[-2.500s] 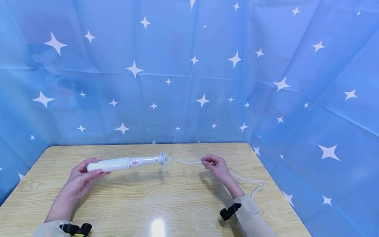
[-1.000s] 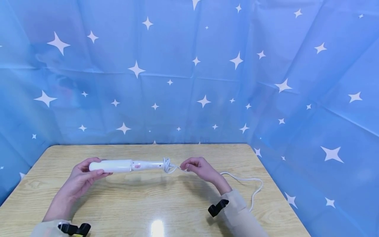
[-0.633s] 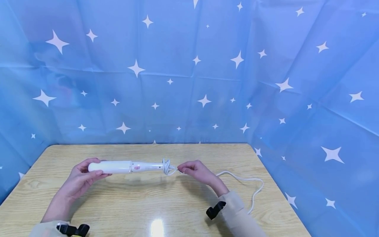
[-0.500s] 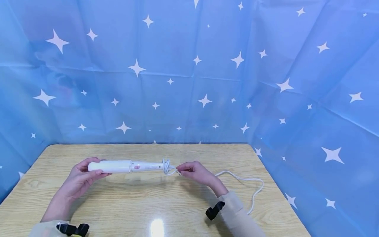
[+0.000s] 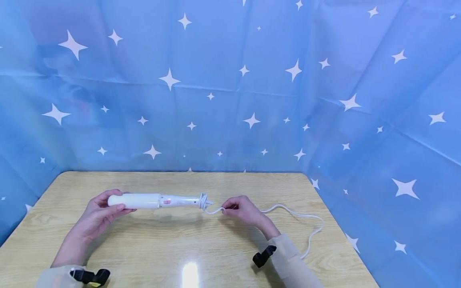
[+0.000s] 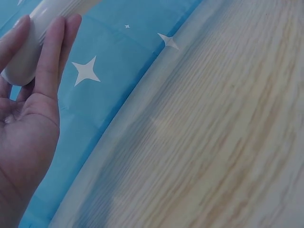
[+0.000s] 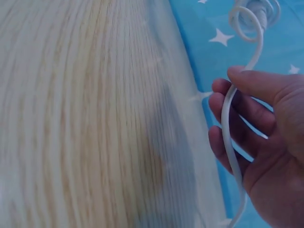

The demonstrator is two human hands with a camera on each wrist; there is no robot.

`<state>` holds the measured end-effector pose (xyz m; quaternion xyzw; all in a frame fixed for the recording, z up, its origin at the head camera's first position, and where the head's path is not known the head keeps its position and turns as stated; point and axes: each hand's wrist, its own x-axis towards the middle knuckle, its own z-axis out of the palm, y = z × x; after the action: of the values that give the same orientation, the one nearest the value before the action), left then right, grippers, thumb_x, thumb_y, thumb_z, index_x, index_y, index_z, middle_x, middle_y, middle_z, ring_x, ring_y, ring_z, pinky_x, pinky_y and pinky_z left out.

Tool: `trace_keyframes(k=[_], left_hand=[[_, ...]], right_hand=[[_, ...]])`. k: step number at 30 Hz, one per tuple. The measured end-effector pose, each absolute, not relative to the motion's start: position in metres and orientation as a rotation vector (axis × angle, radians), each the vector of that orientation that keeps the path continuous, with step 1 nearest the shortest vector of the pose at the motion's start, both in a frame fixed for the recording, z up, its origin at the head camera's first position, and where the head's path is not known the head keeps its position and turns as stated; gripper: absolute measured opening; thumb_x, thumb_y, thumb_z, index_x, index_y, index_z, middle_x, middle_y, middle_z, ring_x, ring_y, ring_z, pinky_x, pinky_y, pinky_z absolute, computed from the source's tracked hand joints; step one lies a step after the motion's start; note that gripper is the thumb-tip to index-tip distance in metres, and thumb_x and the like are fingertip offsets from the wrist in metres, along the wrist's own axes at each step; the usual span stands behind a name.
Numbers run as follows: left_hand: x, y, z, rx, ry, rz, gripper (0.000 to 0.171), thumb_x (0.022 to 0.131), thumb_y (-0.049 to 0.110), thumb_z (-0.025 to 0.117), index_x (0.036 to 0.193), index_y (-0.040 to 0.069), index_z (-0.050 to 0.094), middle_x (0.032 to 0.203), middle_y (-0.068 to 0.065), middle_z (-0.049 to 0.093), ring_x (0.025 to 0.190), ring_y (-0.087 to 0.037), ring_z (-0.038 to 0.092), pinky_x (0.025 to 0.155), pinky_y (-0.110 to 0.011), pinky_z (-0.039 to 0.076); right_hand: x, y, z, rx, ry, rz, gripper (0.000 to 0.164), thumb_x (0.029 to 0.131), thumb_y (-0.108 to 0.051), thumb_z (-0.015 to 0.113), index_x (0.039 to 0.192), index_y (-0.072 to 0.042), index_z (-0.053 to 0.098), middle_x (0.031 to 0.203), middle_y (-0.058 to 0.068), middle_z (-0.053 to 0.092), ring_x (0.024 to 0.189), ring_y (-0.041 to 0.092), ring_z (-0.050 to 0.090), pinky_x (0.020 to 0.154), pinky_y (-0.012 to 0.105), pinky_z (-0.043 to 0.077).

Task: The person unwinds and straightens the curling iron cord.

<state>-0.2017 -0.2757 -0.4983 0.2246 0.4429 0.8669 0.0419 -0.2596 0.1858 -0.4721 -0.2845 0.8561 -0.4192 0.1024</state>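
Observation:
My left hand (image 5: 95, 216) grips the rounded white barrel end of a hair styling iron (image 5: 135, 201), thumb on the near side and fingers behind. The iron lies level above the table, its slimmer handle with a pink switch (image 5: 167, 202) towards the right. White cord (image 7: 227, 123) is looped round the handle's end and runs from there to my right hand (image 5: 243, 210). In the right wrist view, thumb and index finger pinch this cord while the other fingers curl loosely beside it. In the left wrist view only the barrel end (image 6: 23, 66) shows between the fingers.
The wooden table (image 5: 155, 248) fills the lower part of the head view. The cord's trailing length (image 5: 306, 216) curves over the table's right side, behind the right forearm. A blue curtain (image 5: 216, 104) with white stars stands along the back and sides.
My right hand has moved left along the cord towards the handle's end, then slightly back right. The loops there have shifted, and the left hand keeps its grip almost unmoved.

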Motion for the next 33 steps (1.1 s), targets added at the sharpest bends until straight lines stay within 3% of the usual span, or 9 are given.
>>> trace_keyframes(k=[6, 10, 18, 24, 33], left_hand=[[-0.203, -0.275, -0.496, 0.709, 1.327, 2.669, 0.054, 0.095, -0.028, 0.038, 0.119, 0.007, 0.072, 0.126, -0.011, 0.066, 0.115, -0.024, 0.063, 0.096, -0.043, 0.059], [-0.203, -0.277, -0.492, 0.731, 1.297, 2.678, 0.054, 0.095, -0.029, 0.038, 0.12, 0.005, 0.072, 0.126, -0.012, 0.066, 0.115, -0.025, 0.063, 0.097, -0.043, 0.058], [-0.205, -0.281, -0.488, 0.774, 1.287, 2.69, 0.053, 0.095, -0.029, 0.037, 0.12, 0.003, 0.071, 0.127, -0.014, 0.066, 0.116, -0.025, 0.064, 0.096, -0.044, 0.058], [-0.205, -0.282, -0.489, 0.79, 1.278, 2.697, 0.053, 0.096, -0.029, 0.037, 0.121, 0.003, 0.071, 0.129, -0.014, 0.066, 0.118, -0.025, 0.064, 0.096, -0.043, 0.059], [-0.206, -0.278, -0.494, 0.772, 1.318, 2.71, 0.054, 0.096, -0.029, 0.036, 0.121, 0.004, 0.07, 0.128, -0.013, 0.065, 0.117, -0.024, 0.064, 0.094, -0.044, 0.06]], right_hand=[[-0.26, 0.199, -0.476, -0.799, 2.594, -1.335, 0.008, 0.097, -0.008, 0.072, 0.102, -0.005, 0.077, 0.094, 0.004, 0.075, 0.083, 0.018, 0.069, 0.071, 0.024, 0.061], [-0.26, 0.21, -0.474, -0.742, 2.589, -1.434, 0.011, 0.098, -0.007, 0.07, 0.105, -0.001, 0.076, 0.095, 0.011, 0.075, 0.086, 0.03, 0.072, 0.074, 0.033, 0.065], [-0.26, 0.234, -0.467, -0.569, 2.708, -1.562, 0.011, 0.097, -0.001, 0.069, 0.106, 0.003, 0.074, 0.094, 0.02, 0.074, 0.087, 0.04, 0.071, 0.071, 0.042, 0.065], [-0.247, 0.237, -0.449, -0.428, 2.757, -1.667, 0.012, 0.094, 0.007, 0.069, 0.105, 0.011, 0.072, 0.094, 0.025, 0.074, 0.082, 0.027, 0.071, 0.071, 0.024, 0.063], [-0.263, 0.238, -0.477, -0.462, 2.732, -1.671, 0.016, 0.092, 0.003, 0.074, 0.108, 0.003, 0.075, 0.102, 0.016, 0.075, 0.09, 0.029, 0.071, 0.077, 0.027, 0.064]])
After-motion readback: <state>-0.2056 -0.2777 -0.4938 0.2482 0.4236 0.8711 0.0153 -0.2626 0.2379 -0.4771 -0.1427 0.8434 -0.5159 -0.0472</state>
